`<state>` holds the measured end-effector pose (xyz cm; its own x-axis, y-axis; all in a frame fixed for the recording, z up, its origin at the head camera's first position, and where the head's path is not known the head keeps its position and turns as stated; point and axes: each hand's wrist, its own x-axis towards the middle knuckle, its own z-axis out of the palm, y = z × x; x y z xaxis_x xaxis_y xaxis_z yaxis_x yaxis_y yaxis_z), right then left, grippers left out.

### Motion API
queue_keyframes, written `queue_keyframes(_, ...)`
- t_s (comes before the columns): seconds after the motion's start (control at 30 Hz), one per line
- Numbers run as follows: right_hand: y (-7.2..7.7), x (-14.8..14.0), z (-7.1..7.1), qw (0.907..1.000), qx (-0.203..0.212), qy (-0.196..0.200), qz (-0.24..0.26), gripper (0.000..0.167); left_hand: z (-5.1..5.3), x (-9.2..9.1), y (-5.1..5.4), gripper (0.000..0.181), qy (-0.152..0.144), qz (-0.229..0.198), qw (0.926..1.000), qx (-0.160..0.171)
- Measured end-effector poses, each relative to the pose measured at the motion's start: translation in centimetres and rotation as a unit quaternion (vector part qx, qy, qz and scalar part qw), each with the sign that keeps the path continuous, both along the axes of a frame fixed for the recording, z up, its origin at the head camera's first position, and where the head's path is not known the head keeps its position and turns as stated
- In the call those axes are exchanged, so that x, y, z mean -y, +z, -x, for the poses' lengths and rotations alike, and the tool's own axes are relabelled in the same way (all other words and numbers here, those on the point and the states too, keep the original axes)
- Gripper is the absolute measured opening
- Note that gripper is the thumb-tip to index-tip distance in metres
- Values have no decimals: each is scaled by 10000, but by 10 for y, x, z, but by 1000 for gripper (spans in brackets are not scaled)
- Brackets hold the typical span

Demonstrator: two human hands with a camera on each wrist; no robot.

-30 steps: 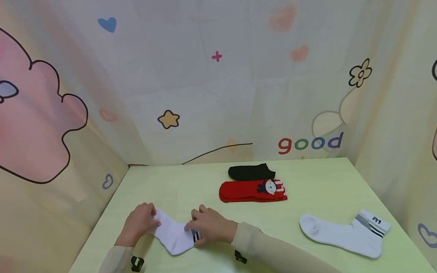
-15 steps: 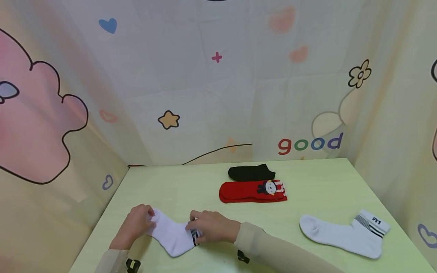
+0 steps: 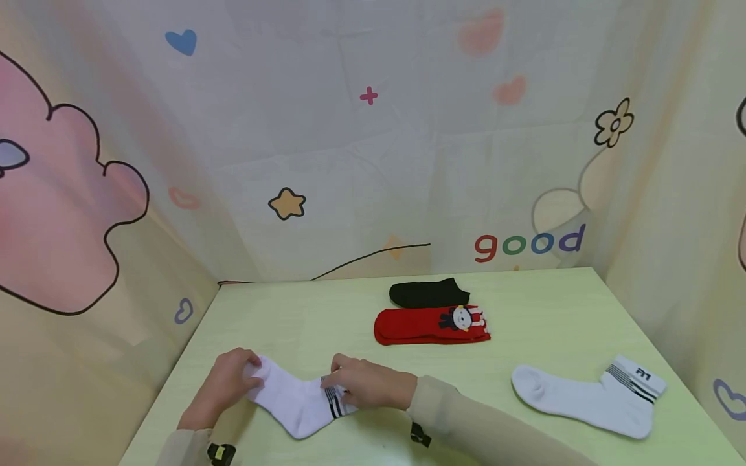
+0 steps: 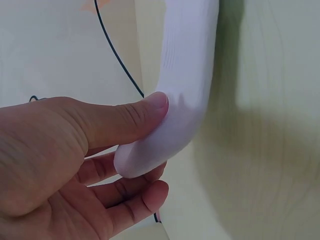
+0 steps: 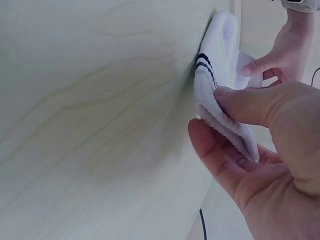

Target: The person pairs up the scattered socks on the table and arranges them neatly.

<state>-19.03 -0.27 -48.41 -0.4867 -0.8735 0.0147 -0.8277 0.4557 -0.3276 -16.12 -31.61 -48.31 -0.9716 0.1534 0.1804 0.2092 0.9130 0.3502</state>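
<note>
We pinch white ankle sock (image 3: 291, 401) at bench (image 3: 291, 317): left hand's (image 3: 227, 382) fingers clamped on toe (image 4: 142, 157), right hand's (image 3: 373, 383) fingers clamped on striped cuff (image 5: 204, 92).

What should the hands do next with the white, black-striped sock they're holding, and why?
Perhaps lift the white, black-striped fabric sock toward the similar white, black-striped sock lying to the right. The left hand pinches its toe end, the right hand its cuff, and the two socks look like a pair.
</note>
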Motion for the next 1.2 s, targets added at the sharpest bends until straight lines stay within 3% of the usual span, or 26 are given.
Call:
queue_keyframes(0.3,5,-5,2,9997,143,-183,-49,39,-3,2,6,26,-122,-89,9998,-116)
queue_keyframes(0.63,11,-11,5,9998,144,-72,101,36,-4,0,11,25,-92,-254,9996,-101)
queue_keyframes(1.2,34,-24,5,10000,-41,-74,48,31,-6,-7,16,25,-109,-346,9985,-405)
